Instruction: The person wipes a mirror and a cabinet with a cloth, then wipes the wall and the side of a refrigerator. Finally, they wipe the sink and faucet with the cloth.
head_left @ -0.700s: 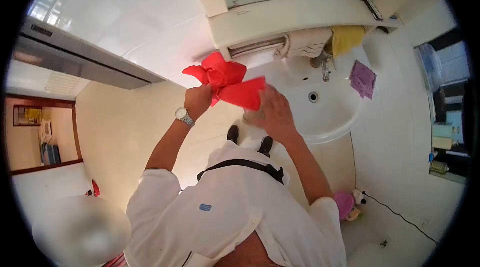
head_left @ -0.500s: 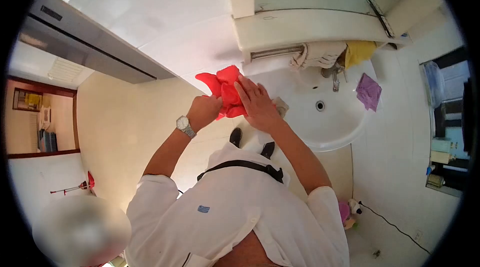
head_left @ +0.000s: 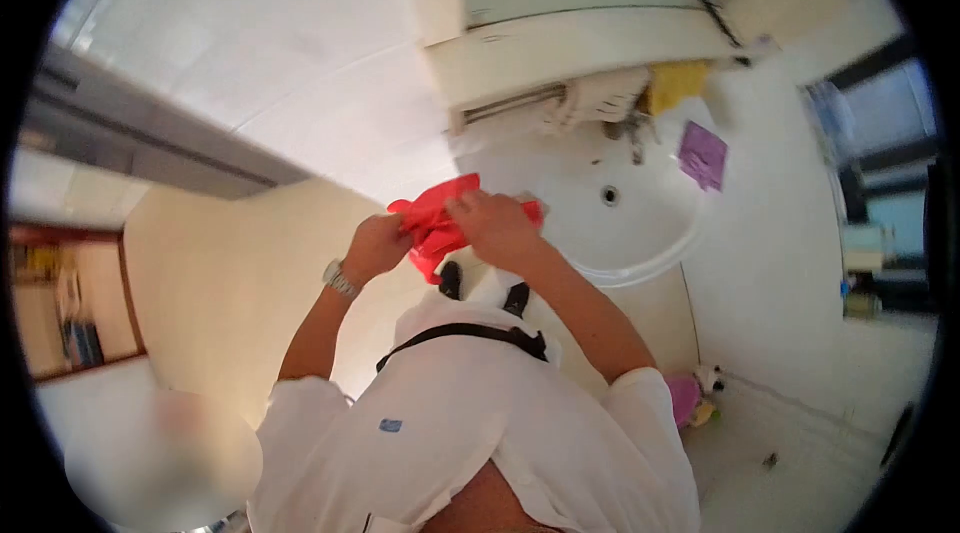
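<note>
Red cloth, just left of centre, looks light and limp; pinch its bunched folds. Your left hand, curled, grips its edge; your right hand half-curls over it, grip unclear.

A white short-sleeved shirt is worn with a black belt. On the chest side of the belt, a small blue mark is seen; beyond the belt, dark shoes and a metal-banded wristwatch are worn.
</note>
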Demonstrator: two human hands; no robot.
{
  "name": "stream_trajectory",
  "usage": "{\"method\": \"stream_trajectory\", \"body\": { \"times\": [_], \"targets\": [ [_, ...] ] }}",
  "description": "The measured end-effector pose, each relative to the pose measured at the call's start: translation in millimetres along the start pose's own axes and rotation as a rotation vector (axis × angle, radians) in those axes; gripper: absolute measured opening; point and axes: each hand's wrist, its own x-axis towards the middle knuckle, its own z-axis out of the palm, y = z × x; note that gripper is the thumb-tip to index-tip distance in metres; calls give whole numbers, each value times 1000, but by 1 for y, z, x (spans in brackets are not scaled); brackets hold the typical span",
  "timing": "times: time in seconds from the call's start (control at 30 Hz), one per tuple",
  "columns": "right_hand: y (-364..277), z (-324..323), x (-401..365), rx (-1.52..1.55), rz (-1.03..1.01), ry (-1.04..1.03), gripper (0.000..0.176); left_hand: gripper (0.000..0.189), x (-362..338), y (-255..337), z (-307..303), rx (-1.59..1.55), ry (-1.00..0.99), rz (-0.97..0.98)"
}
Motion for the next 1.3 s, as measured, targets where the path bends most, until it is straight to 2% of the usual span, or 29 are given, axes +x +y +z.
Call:
{"method": "stream_trajectory", "body": {
  "times": [0.13, 0.2, 0.27, 0.3, 0.4, 0.47, 0.53, 0.57, 0.63, 0.67, 0.73, 0.77, 0.83, 0.87, 0.93, 0.97, 1.03, 1.07, 1.13, 1.17, 1.23, 1.27, 1.3],
  "targets": [
    [13, -15, -30, 108, 67, 41, 30, 49, 10, 7, 6, -87, -231, -61],
    [17, -42, -59, 190, 234, 92, 25, 59, 8, 1, 19, -222, -250, -88],
    [23, -54, -83, 296, 360, 168, 22, 63, 17, -38, 48, -294, -269, 19],
    [25, -59, -103, 350, 481, 305, 27, 58, 16, -23, 42, -474, -338, -88],
    [30, -58, -175, 552, 728, 729, 37, 48, 29, -12, 42, -332, -498, 30],
    [26, -53, -230, 937, 934, 991, 28, 46, 34, 0, 44, -336, -516, 119],
    [10, -40, -273, 1215, 1058, 1398, 22, 41, 35, 16, 40, -319, -584, 109],
    [0, -26, -294, 1194, 1085, 1455, 22, 37, 36, 16, 45, -355, -595, 136],
    [-28, 8, -340, 1116, 1350, 1565, 21, 35, 32, 38, 38, -326, -676, 161],
    [-43, 31, -352, 1077, 1408, 1636, 21, 33, 37, 39, 39, -321, -726, 146],
    [-79, 77, -382, 896, 1732, 1411, 25, 33, 37, 36, 46, -357, -816, 145],
    [-94, 101, -397, 882, 1773, 1457, 25, 33, 40, 41, 47, -339, -890, 184],
    [-124, 140, -420, 521, 2119, 978, 32, 34, 32, 51, 43, -304, -993, 227],
    [-138, 153, -427, 520, 2147, 994, 32, 34, 26, 55, 41, -319, -972, 210],
    [-163, 194, -447, 741, 2268, 985, 37, 35, 11, 64, 51, -299, -966, 200],
    [-173, 205, -451, 750, 2285, 1007, 37, 35, 10, 68, 52, -293, -968, 180],
    [-194, 223, -469, 1031, 2160, 1578, 43, 37, 3, 78, 63, -330, -1015, 147],
    [-199, 248, -489, 1032, 2168, 1599, 43, 37, -3, 88, 67, -318, -1026, 160],
    [-202, 315, -538, 987, 2367, 1517, 24, 37, -16, 108, 80, -350, -1035, 103],
    [-218, 321, -569, 967, 2396, 1512, 24, 36, -31, 122, 89, -313, -1022, 169],
    [-207, 342, -576, 990, 2259, 1670, 24, 37, -29, 138, 103, -304, -1031, 152],
    [-218, 338, -602, 987, 2274, 1670, 24, 37, -44, 160, 112, -319, -1055, 102],
    [-215, 309, -597, 1037, 2216, 1783, 33, 37, -41, 164, 124, -271, -1054, 149]
  ]
}}
